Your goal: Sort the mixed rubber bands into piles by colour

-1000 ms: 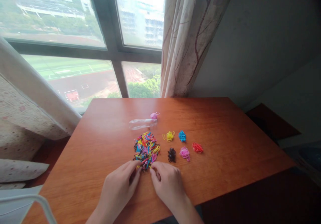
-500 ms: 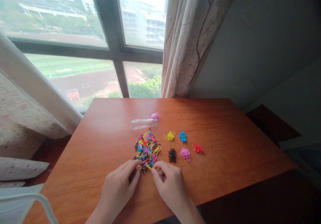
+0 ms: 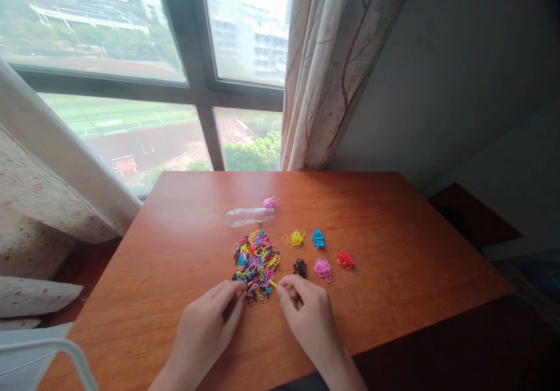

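Note:
My right hand pinches a yellow rubber band between thumb and forefinger, just off the right front edge of a mixed pile of coloured rubber bands. At the pile's left front edge is my left hand, thumb and forefinger drawn together; what lies between their tips, if anything, is hidden. Sorted by colour, small heaps lie to the right: yellow bands, blue bands, black bands, pink bands and red bands. My right hand is just in front of the black heap.
Behind the pile, a clear plastic bottle lies on its side by a pink cap with a loop. The wooden table stands against a window and curtain. A white curved frame is at the lower left.
My right hand has moved right, away from my left hand, carrying the yellow rubber band off the pile's front edge. My left hand has barely moved.

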`<state>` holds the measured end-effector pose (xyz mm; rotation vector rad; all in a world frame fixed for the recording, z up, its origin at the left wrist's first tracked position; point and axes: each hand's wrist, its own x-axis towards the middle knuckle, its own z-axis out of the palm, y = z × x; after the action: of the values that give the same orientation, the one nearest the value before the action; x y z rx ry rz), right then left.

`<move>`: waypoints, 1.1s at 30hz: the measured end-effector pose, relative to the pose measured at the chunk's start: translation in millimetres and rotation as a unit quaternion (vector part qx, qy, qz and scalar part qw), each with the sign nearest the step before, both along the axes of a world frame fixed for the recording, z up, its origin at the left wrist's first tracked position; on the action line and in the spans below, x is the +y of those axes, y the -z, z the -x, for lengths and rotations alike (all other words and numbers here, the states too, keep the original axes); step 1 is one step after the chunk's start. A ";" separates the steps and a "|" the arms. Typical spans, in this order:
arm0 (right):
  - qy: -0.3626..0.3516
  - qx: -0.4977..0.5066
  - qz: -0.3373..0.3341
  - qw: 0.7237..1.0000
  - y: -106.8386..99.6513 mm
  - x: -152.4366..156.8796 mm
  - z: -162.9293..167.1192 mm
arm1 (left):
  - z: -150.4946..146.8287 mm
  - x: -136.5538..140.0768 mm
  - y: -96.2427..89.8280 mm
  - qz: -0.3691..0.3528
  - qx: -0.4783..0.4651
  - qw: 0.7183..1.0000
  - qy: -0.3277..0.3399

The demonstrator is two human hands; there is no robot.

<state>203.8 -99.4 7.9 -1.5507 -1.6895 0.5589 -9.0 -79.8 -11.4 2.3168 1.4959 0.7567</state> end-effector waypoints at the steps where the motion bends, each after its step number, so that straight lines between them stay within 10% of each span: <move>1: 0.008 -0.013 -0.008 1.000 -0.5 3.0 -5.1 | 0.0 -0.2 0.0 -0.001 0.000 1.000 0.000; 17: 0.077 -0.360 0.056 0.928 -10.9 75.2 -18.3 | -0.3 -1.0 1.7 -0.017 -0.001 1.000 0.008; 33: 0.014 -0.210 0.021 0.977 -7.6 24.6 -7.8 | -1.3 -1.3 -0.2 -0.023 -0.007 1.000 0.004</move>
<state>211.7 -74.8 15.5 -1.8144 -1.9698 0.2636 -7.8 -81.1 -11.2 2.3445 1.4783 0.8120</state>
